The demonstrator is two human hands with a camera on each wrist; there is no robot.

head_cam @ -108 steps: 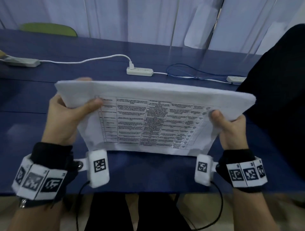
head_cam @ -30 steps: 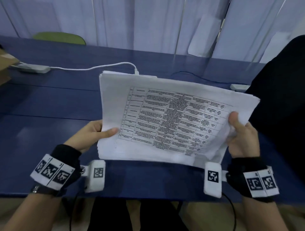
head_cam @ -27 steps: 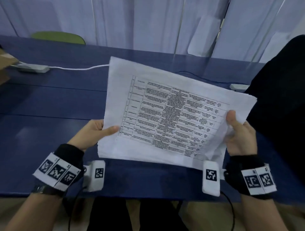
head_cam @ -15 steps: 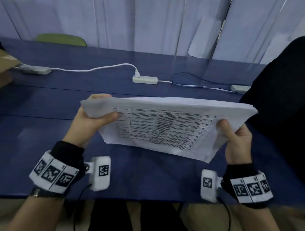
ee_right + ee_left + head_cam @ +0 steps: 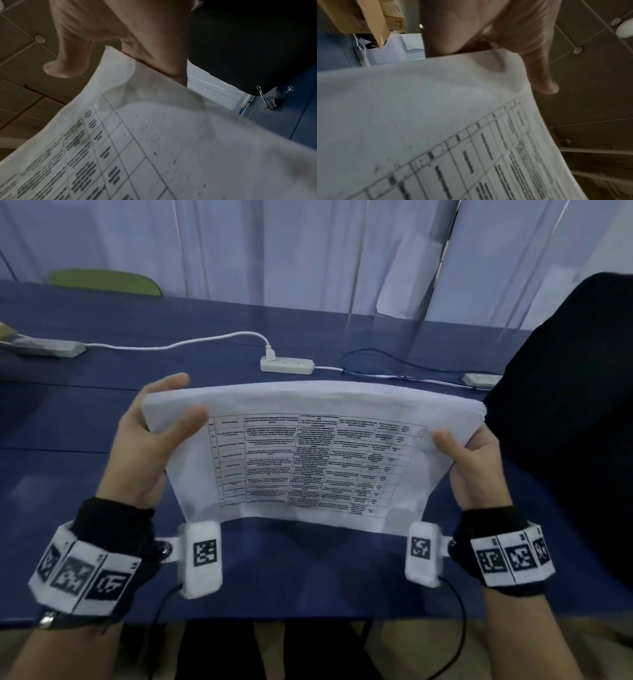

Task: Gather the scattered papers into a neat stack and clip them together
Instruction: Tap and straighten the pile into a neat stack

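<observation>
A stack of white papers [image 5: 308, 460] with a printed table on top stands on its long edge above the blue table [image 5: 68, 412], tilted toward me. My left hand [image 5: 161, 422] grips its upper left corner, thumb on the front sheet. Gripping the upper right corner is my right hand [image 5: 469, 453], thumb in front, fingers behind. The wrist views show the same stack of papers [image 5: 436, 135] [image 5: 154, 142] close up under each thumb. A black binder clip [image 5: 271, 100] lies on the table to the right, seen only in the right wrist view.
A white power strip [image 5: 287, 364] with a white cable lies behind the papers; a second strip [image 5: 48, 348] sits far left and a small adapter [image 5: 479, 379] far right. A dark bulky object [image 5: 575, 405] fills the right side. Green chair back [image 5: 102, 280] beyond the table.
The stack went from lying flat and slanted in my hands to standing on its long edge, squared up. My left hand moved up to the top left corner; both hands kept hold.
</observation>
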